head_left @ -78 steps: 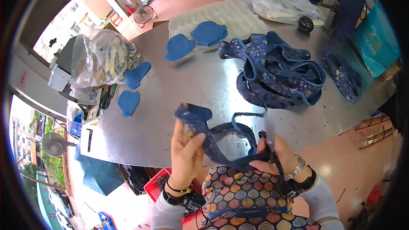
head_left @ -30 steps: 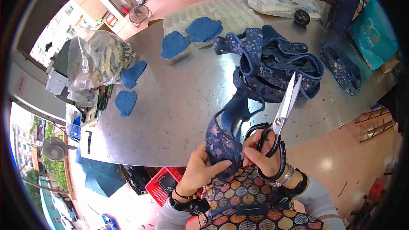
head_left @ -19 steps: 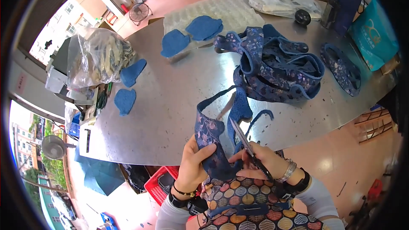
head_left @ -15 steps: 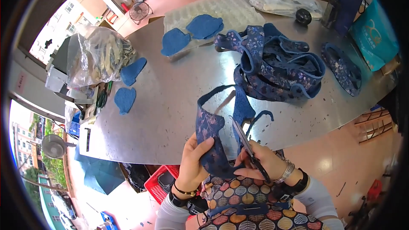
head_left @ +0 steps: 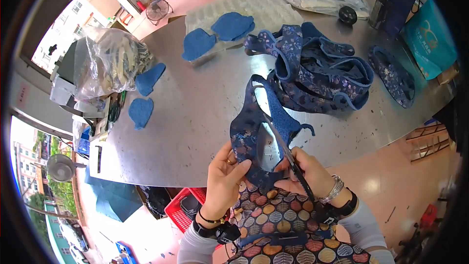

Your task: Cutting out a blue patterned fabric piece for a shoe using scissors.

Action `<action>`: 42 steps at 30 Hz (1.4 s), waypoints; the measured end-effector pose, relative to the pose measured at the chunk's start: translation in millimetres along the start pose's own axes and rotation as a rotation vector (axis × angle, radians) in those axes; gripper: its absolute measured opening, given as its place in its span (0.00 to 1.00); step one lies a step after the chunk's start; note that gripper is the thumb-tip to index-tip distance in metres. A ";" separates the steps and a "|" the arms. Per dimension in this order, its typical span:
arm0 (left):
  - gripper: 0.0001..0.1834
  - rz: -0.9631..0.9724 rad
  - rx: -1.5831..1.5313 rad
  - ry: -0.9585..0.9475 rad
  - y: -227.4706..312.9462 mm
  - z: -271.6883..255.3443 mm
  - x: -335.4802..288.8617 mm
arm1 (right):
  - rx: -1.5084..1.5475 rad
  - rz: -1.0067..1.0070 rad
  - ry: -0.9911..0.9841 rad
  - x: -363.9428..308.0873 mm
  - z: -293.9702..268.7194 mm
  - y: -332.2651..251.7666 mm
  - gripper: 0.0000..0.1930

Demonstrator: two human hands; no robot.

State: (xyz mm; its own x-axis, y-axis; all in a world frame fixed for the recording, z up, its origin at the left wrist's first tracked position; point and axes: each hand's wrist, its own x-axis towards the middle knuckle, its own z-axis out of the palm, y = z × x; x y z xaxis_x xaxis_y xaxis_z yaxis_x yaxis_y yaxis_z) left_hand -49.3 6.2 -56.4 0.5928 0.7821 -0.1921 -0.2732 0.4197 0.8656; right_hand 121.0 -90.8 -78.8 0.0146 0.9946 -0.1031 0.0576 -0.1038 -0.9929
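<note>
My left hand is closed on the near left part of a dark blue floral fabric piece, thumb on top. The piece looks like a shoe upper and forms a loop, with a plain blue fuzzy side and a thin strip sticking out at the right. In my right hand is a pair of scissors, its blades pointing away across the loop's opening. The right fingertips also reach the fabric's near edge. Whether the blades touch the cloth I cannot tell. Just beyond lies a pile of joined floral pieces.
Blue fuzzy cutouts lie on a plastic-wrapped stack and at the metal table's left. A clear bag stands at far left. One floral piece and a teal bag are at right. A red basket is below the edge.
The floral piece has been turned and raised, its loop now opening wider towards me. Both hands still hold on; the right hand with the scissors has shifted slightly right.
</note>
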 end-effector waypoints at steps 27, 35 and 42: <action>0.26 0.122 -0.254 -0.110 4.6 -6.9 -4.1 | 0.155 0.119 -0.488 -45.2 3.6 28.2 0.27; 0.28 0.195 -0.085 -0.106 7.2 -7.6 -10.0 | 0.300 0.215 -0.594 -44.8 -0.1 21.3 0.23; 0.25 0.298 0.019 -0.082 5.7 -6.2 -9.6 | 0.044 0.163 -0.529 -44.5 -8.0 12.8 0.29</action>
State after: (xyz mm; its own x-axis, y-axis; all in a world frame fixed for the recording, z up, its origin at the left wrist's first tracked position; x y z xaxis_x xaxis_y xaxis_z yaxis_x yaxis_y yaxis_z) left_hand -61.3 4.0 -52.5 0.5477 0.8296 0.1086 -0.4303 0.1680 0.8869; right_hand 129.1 -136.5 -86.5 -0.4842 0.8355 -0.2598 0.0543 -0.2677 -0.9620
